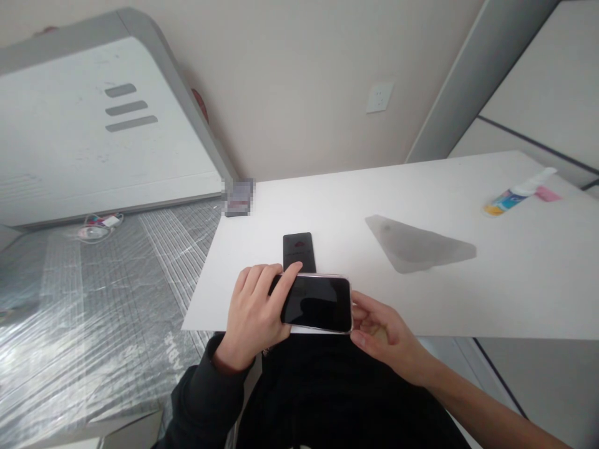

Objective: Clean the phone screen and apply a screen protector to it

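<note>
The phone (322,304) lies crosswise between the hands, over the table's (486,302) near edge. The left hand (255,307) clasps its left end; the right hand (381,327), loosely curled, meets the right end, its grip unclear. A black slab (298,249) sits just beyond; tabletop spreads rightward past the cloth (416,246).

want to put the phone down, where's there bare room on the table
The widest free patch of the table is at right, between the gray cloth, spray bottle and near edge. Another lies between the cloth and the flat black item. It is crowded around that item, with the phone, left hand and right hand close by.
</note>
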A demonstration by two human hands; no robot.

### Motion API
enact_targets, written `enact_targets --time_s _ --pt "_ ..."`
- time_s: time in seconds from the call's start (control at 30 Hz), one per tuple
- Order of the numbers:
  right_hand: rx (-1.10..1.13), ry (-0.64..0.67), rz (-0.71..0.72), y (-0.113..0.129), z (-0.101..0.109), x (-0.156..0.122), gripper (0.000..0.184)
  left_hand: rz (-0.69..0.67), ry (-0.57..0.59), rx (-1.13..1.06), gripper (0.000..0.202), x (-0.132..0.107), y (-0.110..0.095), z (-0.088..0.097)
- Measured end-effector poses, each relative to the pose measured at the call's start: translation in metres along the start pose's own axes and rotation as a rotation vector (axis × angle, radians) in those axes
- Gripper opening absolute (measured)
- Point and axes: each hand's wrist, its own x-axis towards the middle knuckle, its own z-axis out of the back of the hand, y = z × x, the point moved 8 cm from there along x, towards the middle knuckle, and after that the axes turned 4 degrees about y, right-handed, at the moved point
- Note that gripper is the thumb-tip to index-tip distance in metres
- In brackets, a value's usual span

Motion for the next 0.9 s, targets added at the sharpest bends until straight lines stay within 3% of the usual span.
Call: enact_targets --time_s 0.17,0.37,0.63,0.9 --pt "0.018 -0.102 0.0 -0.004 0.009 0.004 0.047 0.025 0.021 0.065 0.054 0.004 -0.004 -0.003" --pt "-0.006 -0.132 0.043 0.0 0.011 0.004 0.033 0.06 0.056 0.058 0.059 0.005 -0.006 -0.008" --pt "-0.114 -0.226 0.021 0.002 0.016 0.002 0.035 0.072 0.108 0.045 0.062 0.005 -0.008 -0.013" --pt "-0.163 -0.227 0.033 0.005 0.017 -0.001 0.036 0.081 0.154 0.017 0.066 0.005 -0.007 -0.016"
